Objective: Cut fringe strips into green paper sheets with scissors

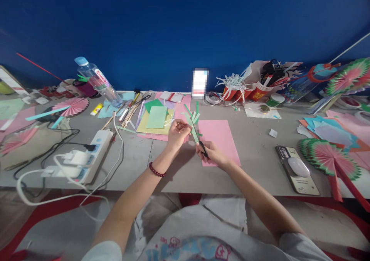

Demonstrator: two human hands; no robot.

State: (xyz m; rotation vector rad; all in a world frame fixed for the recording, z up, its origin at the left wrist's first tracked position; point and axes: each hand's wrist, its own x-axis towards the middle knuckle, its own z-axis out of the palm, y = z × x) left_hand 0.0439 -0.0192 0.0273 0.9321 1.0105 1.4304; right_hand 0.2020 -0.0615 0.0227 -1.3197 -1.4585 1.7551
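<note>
A person's bare left hand [177,133] is pinching a long, narrow pale green paper strip [194,136] between thumb and fingers, the fingertips partly covering its left edge. The bare right hand [214,154] is gripping slim black-handled scissors [204,150], fingers curling around and hiding much of the handles. Thin blades are blurring against the strip, so whether they are parting or meeting is impossible to tell. A pixelated block is obscuring a bright upright rectangle [199,83] at the far edge, and the right picture edge is cutting off a pink-and-green pleated paper fan [351,76].

The strip is being held above the grey tabletop [173,166], at the left edge of a flat pink paper sheet [221,139]. Its long axis is slanting from near right to far left. The scissors are lying almost parallel to it, handles near, tips pointing far and slightly left. Short green paper pieces [197,106] are fanning out around the strip's far end, their individual outlines overlapping.
</note>
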